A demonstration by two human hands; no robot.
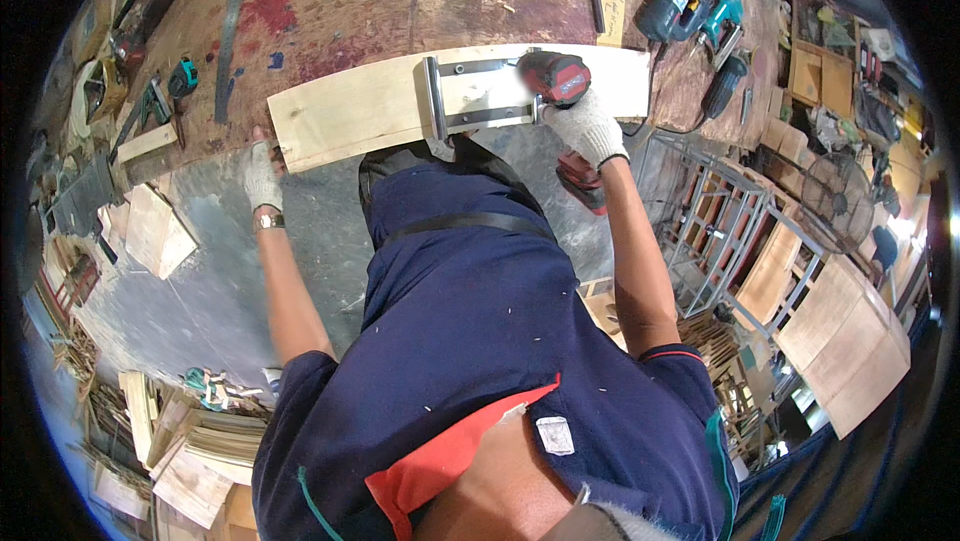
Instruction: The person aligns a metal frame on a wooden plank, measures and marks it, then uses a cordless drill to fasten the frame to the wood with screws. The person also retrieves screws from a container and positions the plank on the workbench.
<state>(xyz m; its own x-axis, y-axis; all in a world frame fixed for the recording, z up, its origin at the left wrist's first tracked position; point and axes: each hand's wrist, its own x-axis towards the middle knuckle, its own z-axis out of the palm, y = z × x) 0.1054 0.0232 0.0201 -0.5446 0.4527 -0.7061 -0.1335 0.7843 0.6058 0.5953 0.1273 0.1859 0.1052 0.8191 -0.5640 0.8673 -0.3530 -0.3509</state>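
Observation:
A long pale wooden board (350, 113) lies across the near edge of the worktable. On it sits a metal fitting with a shiny upright bar (436, 99) and two dark strips with holes. My right hand (588, 129), in a white glove, is wrapped round the handle of a red and black cordless drill (556, 78). The drill's front is over the fitting's right end; its tip is hard to make out. At the board's left end, my gloved left hand (262, 177) has its fingers stretched out beside the corner, close to the table edge.
On the worktable (370, 1), a teal power tool (722, 16) and a dark blue tool (672, 6) lie at right. A teal tape measure (183, 78) is at left. A metal rack (715, 221) stands right; stacked boards (205, 451) lie lower left.

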